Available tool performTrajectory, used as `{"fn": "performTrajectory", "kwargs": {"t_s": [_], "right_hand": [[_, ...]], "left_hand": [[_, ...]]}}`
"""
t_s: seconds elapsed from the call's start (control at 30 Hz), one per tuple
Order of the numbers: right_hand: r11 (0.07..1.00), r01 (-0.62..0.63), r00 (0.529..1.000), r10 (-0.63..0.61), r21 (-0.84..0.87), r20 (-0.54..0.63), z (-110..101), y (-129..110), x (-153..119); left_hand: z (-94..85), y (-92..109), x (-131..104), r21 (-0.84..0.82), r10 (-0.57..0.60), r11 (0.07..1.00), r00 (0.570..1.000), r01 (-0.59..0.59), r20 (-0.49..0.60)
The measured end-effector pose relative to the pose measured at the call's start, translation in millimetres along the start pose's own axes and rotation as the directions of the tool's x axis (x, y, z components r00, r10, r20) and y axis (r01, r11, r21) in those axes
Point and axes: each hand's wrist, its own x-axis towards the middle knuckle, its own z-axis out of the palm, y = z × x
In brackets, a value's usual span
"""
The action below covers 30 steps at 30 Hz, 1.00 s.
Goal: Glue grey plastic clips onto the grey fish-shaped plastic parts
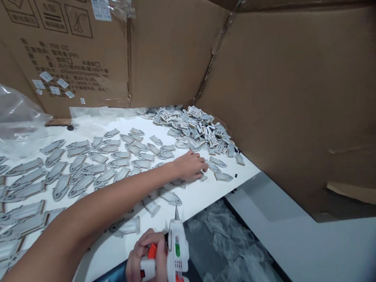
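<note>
My right hand (146, 260) is closed round the handle of a white hot glue gun (179, 249) with orange parts. Its metal nozzle points up, just below a flat grey boat-shaped piece (170, 197) on the table. My left arm stretches across the white table (192, 203). At its end, my left hand (191, 165) is low over the tabletop with curled fingers, beside more grey pieces (218, 161); whatever lies under its fingertips is hidden. A heap of small slotted grey-white pieces (200, 127) lies just beyond that hand.
Many grey pieces (81, 185) cover the table's left side. Cardboard walls (175, 47) stand behind and to the right (294, 99). Clear plastic bagging (9, 115) lies at left. Below the table's edge, a dark-edged container (259, 243) holds translucent material. Small black bits (236, 176) lie near the edge.
</note>
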Motion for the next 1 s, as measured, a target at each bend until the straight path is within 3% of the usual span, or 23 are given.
{"fn": "performTrajectory", "kwargs": {"t_s": [0.07,0.23,0.37,0.43,0.53,0.6,0.67,0.73,0.83,0.9,1.0], "right_hand": [[0.994,-0.039,0.998,0.043,0.101,-0.043,3,-1,-2],[0.990,-0.090,0.995,0.086,0.110,0.045,-2,-2,-1],[0.991,-0.123,0.991,0.126,0.048,-0.053,3,-5,-1],[0.990,-0.138,0.989,0.138,0.000,-0.052,8,-8,-1],[0.987,-0.142,0.990,0.142,-0.069,-0.015,13,-11,-2],[0.986,-0.135,0.991,0.136,-0.099,0.007,15,-13,-1],[0.985,-0.122,0.992,0.125,-0.121,0.022,16,-14,-1],[0.983,-0.100,0.994,0.106,-0.153,0.034,18,-15,-1],[0.973,-0.049,0.997,0.061,-0.226,0.043,20,-17,0],[0.961,-0.029,0.998,0.043,-0.275,0.046,21,-18,0],[0.944,-0.034,0.996,0.059,-0.329,0.067,23,-15,0]], "left_hand": [[-0.2,-4,1,-0.031,-0.039,0.999,0.999,0.039,0.012],[-10.7,-5,0,-0.157,-0.137,0.978,0.990,0.139,0.024],[-48.8,-4,-29,-0.250,-0.230,0.947,0.968,0.200,-0.096],[-79.1,1,-59,-0.296,-0.319,0.922,0.922,0.249,-0.217],[-126.1,22,-122,-0.393,-0.470,0.864,0.783,0.314,-0.407],[-147.1,48,-171,-0.570,-0.610,0.772,0.580,0.281,-0.540],[-153.1,79,-222,-0.606,-0.695,0.719,0.372,0.340,-0.616],[-144.7,110,-268,-0.657,-0.771,0.629,0.227,0.415,-0.595],[-118.3,144,-323,-0.780,-0.897,0.429,0.114,0.455,-0.427],[-101.6,157,-347,-0.811,-0.928,0.346,0.045,0.472,-0.369],[-84.7,170,-366,-0.823,-0.947,0.275,-0.005,0.497,-0.320]]}}
